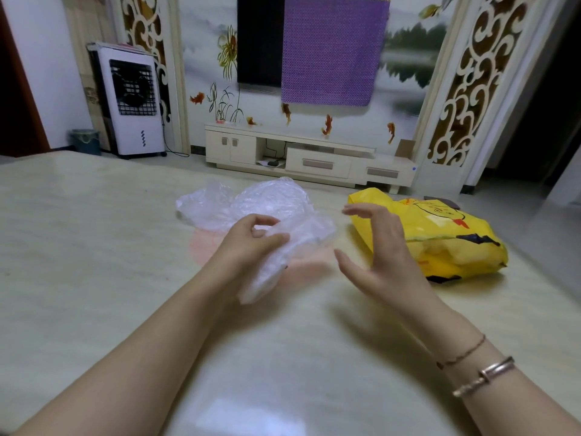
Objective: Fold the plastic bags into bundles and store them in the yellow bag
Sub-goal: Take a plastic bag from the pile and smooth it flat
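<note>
My left hand (251, 239) grips a crumpled clear plastic bag (295, 237) above the middle of the table, its lower end hanging down below my palm. More clear plastic bags (226, 206) lie in a loose heap just behind it, on top of a pale pink bag (301, 265) flat on the table. My right hand (382, 247) hovers open to the right of the held bag, fingers spread and slightly bent, touching nothing. The yellow bag (446, 237) lies on its side right behind that hand, bulging, its mouth facing left.
The pale marble-look table (94, 262) fills the foreground. Beyond its far edge stand a low cream TV cabinet (308, 158), a white air cooler (132, 102) and a small bin (85, 141) on the floor.
</note>
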Available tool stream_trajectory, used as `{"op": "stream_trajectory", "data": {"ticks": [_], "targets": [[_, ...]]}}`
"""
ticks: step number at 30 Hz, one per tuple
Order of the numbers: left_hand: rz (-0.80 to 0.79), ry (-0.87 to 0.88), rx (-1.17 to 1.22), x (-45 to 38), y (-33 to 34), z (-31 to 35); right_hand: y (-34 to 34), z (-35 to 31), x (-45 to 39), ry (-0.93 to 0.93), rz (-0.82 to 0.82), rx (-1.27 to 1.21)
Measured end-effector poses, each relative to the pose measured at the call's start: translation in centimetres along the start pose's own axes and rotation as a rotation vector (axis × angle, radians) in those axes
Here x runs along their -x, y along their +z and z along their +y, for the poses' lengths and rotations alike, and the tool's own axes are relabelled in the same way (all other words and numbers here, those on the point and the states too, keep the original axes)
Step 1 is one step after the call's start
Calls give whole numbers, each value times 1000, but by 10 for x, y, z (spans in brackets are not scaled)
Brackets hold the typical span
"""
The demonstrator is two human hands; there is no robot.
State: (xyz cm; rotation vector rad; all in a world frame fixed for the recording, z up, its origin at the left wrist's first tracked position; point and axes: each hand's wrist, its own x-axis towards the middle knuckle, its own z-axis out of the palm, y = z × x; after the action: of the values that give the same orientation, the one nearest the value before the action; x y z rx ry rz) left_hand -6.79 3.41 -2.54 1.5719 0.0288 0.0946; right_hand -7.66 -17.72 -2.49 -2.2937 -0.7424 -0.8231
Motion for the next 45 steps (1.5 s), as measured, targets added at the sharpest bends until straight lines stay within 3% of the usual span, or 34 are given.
{"op": "stream_trajectory", "data": {"ticks": [4, 9, 12, 15, 17, 20, 23, 25, 31, 34, 39, 45], "targets": [[107, -109, 107, -7, 4, -11, 12, -6, 4, -192, -145, 165], [-101, -210, 166, -9, 7, -19, 30, -13, 7, -347, -231, 255], [-95, -213, 175, -10, 7, -22, 28, -12, 6, -389, -277, 212], [66, -110, 6, -11, 9, -22, 23, -9, 6, -301, -366, 67], [162, 88, -242, -8, 7, -18, 18, -8, 8, -211, -397, -34], [119, 303, -380, 0, 3, -8, 9, -10, 10, -76, -413, -134], [-163, 172, -326, 7, 4, -1, 4, -12, 10, 48, -453, -208], [-253, 92, -405, 6, 7, -5, 5, -13, 8, 111, -466, -247], [-179, -33, -423, -2, 12, -15, 20, -12, 2, 372, -322, -514], [-165, -31, -480, -2, 13, -15, 29, -4, -1, 506, -228, -459], [-149, -11, -605, -2, 14, -18, 38, 3, 0, 500, -213, -107], [-133, -3, -610, -1, 15, -18, 26, -6, 1, 276, -181, -282]]}}
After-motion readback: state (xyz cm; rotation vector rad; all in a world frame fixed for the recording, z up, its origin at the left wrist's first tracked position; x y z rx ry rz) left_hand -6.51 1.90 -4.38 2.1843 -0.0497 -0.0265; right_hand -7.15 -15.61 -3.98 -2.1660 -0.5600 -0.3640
